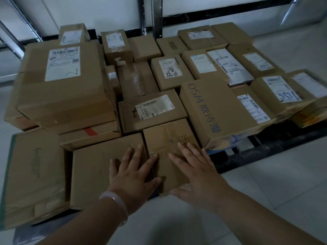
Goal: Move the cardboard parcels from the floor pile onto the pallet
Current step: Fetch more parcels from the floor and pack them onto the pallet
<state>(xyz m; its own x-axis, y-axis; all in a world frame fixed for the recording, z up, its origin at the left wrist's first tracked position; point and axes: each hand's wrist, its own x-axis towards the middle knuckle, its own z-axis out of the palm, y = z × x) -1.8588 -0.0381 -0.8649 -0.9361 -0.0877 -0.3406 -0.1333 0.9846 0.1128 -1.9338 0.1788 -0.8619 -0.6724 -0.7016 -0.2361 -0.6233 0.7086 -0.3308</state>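
Note:
Several cardboard parcels cover a dark pallet (261, 149) in front of me. At its near edge lies a plain taped parcel (168, 137). My right hand (196, 174) lies flat on that parcel's top with straight, spread fingers, the thumb at its near edge. My left hand (132, 172), a pale bangle on its wrist, rests with straight fingers across the seam between that parcel and a wider plain parcel (92, 174) to its left. Neither hand grips anything.
A tall stack with a big labelled box (62, 82) rises at the left. A box with blue handwriting (215, 110) overhangs the pallet on the right. A flat green-edged box (33, 174) sits at the near left. Pale tiled floor (283, 183) spreads right; metal rack posts (157, 16) stand behind.

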